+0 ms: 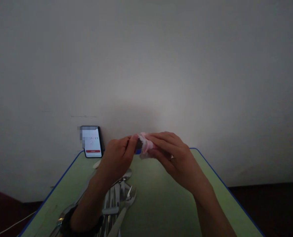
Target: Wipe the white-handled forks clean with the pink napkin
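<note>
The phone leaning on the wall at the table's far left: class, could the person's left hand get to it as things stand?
Probably yes. The phone stands just beyond the left hand, with bare table between, though that hand now pinches an item with the right hand.

Both hands (146, 154) pinch a pink cloth (145, 145) above scattered cutlery (119, 204).

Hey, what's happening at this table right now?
A person holds a small metal piece, probably cutlery, in the left hand and rubs it with a pink cloth held in the right hand. Forks and spoons lie on the green table. A lit phone leans against the wall.
</note>
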Available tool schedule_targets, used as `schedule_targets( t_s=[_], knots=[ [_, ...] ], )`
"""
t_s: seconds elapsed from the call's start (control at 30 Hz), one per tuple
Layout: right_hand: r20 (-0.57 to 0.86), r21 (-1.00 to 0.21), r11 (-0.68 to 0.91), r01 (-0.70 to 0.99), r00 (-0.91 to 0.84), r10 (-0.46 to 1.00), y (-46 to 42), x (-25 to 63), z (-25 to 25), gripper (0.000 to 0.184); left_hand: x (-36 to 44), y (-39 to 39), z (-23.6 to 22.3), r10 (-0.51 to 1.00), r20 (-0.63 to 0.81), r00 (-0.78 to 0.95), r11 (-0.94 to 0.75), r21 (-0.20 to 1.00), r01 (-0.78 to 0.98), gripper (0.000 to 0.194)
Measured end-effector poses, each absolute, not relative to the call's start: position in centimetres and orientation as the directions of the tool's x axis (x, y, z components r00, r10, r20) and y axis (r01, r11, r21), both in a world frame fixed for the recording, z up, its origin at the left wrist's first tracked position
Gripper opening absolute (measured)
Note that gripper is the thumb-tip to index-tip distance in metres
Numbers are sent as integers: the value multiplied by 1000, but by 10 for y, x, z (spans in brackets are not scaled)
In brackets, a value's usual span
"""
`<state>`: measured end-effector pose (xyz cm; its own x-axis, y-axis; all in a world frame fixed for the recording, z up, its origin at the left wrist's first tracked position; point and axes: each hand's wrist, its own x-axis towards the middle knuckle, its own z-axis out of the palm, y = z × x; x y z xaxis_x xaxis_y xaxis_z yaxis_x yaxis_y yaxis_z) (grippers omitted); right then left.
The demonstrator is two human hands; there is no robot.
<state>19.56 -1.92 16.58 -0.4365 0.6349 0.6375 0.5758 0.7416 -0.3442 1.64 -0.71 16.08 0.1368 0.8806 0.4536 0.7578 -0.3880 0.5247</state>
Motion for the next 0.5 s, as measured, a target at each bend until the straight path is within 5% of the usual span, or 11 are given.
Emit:
schedule_targets(
  t_s=[0.1,0.33,0.5],
  knots=[
    [540,-316,758,570,-549,638,-19,195,163,39,15,-6,157,848,487,211,-445,435,783,41],
    [283,-409,584,701,-511,812,-17,195,164,21,20,-6,151,737,518,434,-642,334,691,37],
    [206,-388,546,743,-507,837,-19,199,165,31,17,-6,148,703,528,476,-680,304,667,39]
  ],
)
